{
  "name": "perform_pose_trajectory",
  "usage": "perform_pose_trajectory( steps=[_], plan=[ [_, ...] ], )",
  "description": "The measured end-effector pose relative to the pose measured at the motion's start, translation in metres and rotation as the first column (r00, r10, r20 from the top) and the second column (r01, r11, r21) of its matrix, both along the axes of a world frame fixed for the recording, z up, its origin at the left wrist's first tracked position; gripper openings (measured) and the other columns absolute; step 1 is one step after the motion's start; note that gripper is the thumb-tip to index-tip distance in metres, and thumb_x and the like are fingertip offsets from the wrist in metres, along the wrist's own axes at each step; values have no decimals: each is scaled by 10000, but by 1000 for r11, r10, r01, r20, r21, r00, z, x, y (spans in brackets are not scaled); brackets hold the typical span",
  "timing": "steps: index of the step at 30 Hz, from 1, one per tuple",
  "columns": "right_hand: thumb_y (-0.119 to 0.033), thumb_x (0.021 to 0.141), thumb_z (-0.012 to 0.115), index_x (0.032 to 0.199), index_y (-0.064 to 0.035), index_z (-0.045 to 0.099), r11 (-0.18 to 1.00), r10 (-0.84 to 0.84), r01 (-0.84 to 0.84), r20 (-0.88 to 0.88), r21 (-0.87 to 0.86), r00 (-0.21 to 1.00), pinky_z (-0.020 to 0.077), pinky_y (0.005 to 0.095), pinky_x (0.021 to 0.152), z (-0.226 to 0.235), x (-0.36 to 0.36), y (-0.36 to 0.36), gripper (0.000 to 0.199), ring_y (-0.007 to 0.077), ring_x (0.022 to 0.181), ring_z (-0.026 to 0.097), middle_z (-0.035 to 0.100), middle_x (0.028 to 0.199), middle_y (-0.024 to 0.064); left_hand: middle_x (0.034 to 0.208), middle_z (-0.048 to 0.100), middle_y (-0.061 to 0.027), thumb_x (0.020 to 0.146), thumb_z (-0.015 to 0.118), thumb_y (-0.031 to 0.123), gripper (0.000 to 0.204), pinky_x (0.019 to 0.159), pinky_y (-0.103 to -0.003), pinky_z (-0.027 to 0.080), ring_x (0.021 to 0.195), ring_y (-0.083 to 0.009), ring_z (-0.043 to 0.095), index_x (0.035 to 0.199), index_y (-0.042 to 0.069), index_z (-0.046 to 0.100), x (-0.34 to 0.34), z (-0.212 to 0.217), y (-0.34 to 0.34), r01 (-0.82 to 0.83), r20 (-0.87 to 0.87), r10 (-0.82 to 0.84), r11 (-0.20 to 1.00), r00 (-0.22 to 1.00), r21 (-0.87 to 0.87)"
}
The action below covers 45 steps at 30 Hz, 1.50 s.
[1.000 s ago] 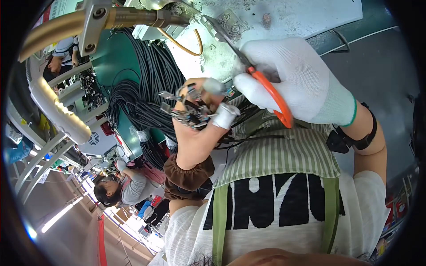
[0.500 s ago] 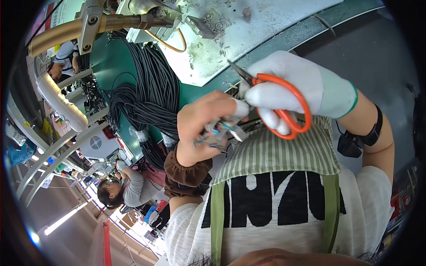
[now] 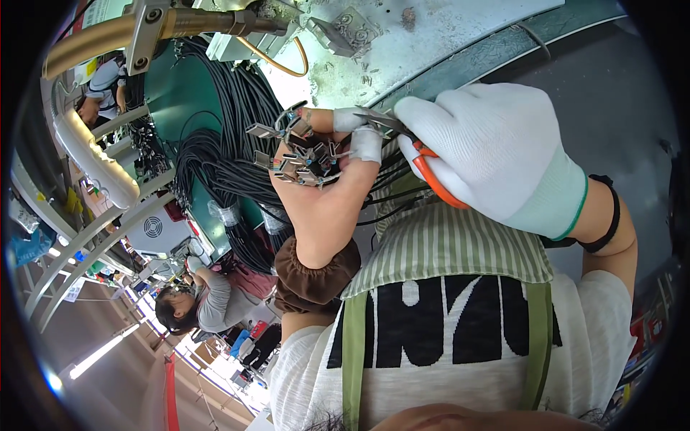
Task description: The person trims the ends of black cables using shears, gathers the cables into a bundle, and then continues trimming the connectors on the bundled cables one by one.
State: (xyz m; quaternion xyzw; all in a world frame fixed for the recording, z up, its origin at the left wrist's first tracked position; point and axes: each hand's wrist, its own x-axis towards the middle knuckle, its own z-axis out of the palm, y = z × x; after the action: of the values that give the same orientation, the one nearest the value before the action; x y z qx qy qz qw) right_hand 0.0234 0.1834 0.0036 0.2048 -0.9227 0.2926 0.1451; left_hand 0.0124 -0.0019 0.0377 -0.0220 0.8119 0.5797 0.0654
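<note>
My left hand (image 3: 327,205), with white tape on the thumb and a finger, is closed around a bundle of black cables. Metal plug ends (image 3: 305,172) with small coloured wires fan out from the palm side. The cables' black lengths (image 3: 392,171) run right, beneath my right hand. Orange-handled scissors (image 3: 437,183) are gripped in my right hand (image 3: 496,154), which wears a white knit glove with a green-edged cuff. Their dark blades lie by the taped fingertips of the left hand; whether they touch a cable I cannot make out.
Large coils of black cable (image 3: 230,158) lie on the green bench to the left. A pale, stained work board (image 3: 402,43) with metal scraps stands ahead, beside a brass-coloured machine arm (image 3: 194,32). A lamp (image 3: 100,161) hangs at left. Two people work farther off.
My left hand has turned, so the plug ends now face up and spread out. My right hand has shifted its hold on the scissors, bringing the blades to the left fingertips.
</note>
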Motion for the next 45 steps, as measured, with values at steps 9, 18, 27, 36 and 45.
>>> perform_pose_trajectory(
  steps=[9, 18, 27, 36, 45],
  plan=[
    [-126, 747, 716, 868, -56, 634, 912, 187, -75, 244, -404, 952, 438, 336, 476, 0, 5, 0, 161, 258, 508, 562, 555, 593, 87, 832, 583, 3, 747, 663, -55, 221, 644, -195, 425, 694, -51, 506, 950, 0, 595, 2, -9, 3, 41, -250, -46, 999, 967, -27],
    [-106, 751, 715, 847, -54, 643, 892, 81, 7, 175, -451, 981, 435, 323, 476, -5, 7, -12, 130, 255, 493, 550, 541, 578, 87, 824, 578, -9, 744, 679, -49, 257, 661, -206, 429, 699, -59, 522, 986, -22, 596, -4, -7, -3, 14, -79, -13, 1000, 997, 19],
    [-142, 813, 662, 817, -24, 627, 797, 346, -53, 383, -602, 857, 416, 305, 472, -12, -5, -15, 123, 200, 469, 525, 522, 568, 82, 809, 552, -23, 797, 638, -53, 241, 584, -221, 391, 666, -66, 488, 1029, -10, 588, -8, -11, -22, 14, 235, -91, 950, 968, 311],
    [-193, 880, 589, 829, -7, 606, 847, 175, -20, 242, -531, 954, 384, 285, 446, -29, -28, -15, 193, 120, 465, 524, 495, 551, 52, 749, 473, 12, 861, 603, 36, 99, 557, -248, 343, 623, -79, 404, 940, 38, 543, -42, -27, -67, -148, 361, -108, 776, 926, 613],
    [-197, 799, 637, 730, -29, 555, 692, 454, -108, 314, -714, 834, 431, 368, 540, -18, -112, -11, 199, 280, 557, 536, 512, 587, 103, 741, 484, 3, 869, 604, 80, 90, 563, -264, 367, 606, -93, 403, 897, 47, 524, -95, -41, -51, -68, 394, -223, 795, 892, 603]
  ],
)
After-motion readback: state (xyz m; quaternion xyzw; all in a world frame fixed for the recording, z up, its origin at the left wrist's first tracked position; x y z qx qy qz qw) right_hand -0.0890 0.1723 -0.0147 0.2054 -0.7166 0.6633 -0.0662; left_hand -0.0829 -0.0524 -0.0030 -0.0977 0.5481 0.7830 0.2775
